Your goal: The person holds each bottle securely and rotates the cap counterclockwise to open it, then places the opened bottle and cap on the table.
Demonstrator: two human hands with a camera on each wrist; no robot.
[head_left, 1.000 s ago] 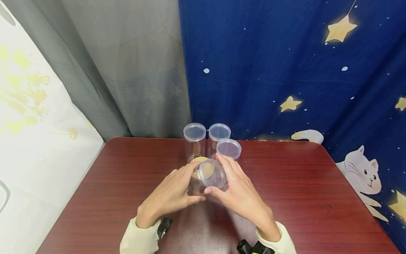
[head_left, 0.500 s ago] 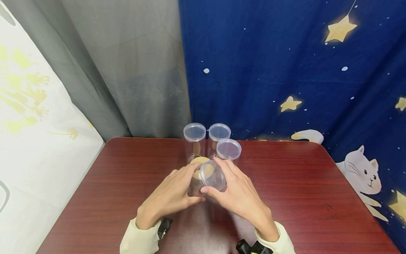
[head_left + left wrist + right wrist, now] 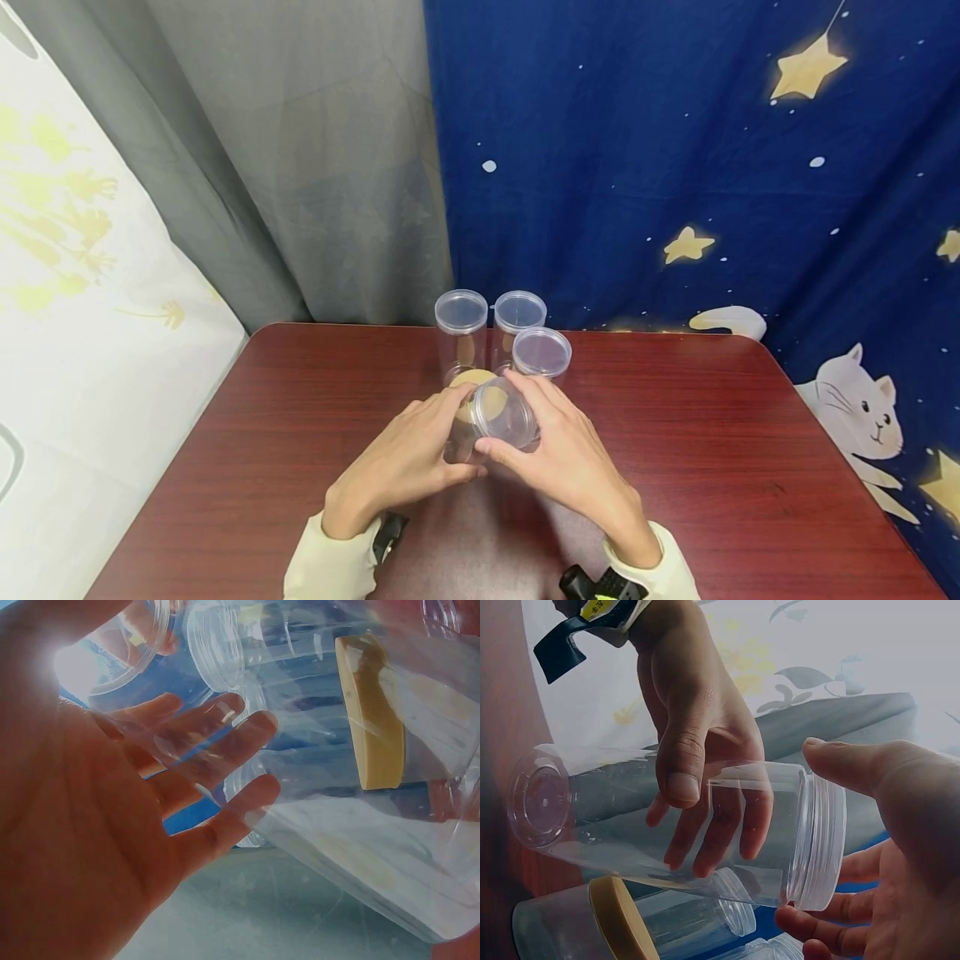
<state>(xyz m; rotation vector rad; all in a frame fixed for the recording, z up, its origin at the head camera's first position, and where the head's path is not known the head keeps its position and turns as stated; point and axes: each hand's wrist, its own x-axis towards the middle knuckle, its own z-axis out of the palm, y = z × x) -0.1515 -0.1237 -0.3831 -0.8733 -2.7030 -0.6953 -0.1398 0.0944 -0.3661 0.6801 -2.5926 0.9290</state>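
Note:
Both hands hold a clear plastic jar tilted above the red-brown table. My left hand grips the jar's body, thumb on top and fingers underneath. My right hand curls its thumb and fingers round the clear lid at the jar's far end. The jar looks empty. Just behind and under it is another clear jar with a tan lid, also in the right wrist view and the left wrist view.
Three lidded clear jars stand at the table's far edge: one on the left, one in the middle, one on the right. A grey curtain and a blue starry cloth hang behind. White fabric lies left.
My right hand's fingers have shifted slightly round the lid, closing in toward the left hand. The jar and my left hand have hardly moved.

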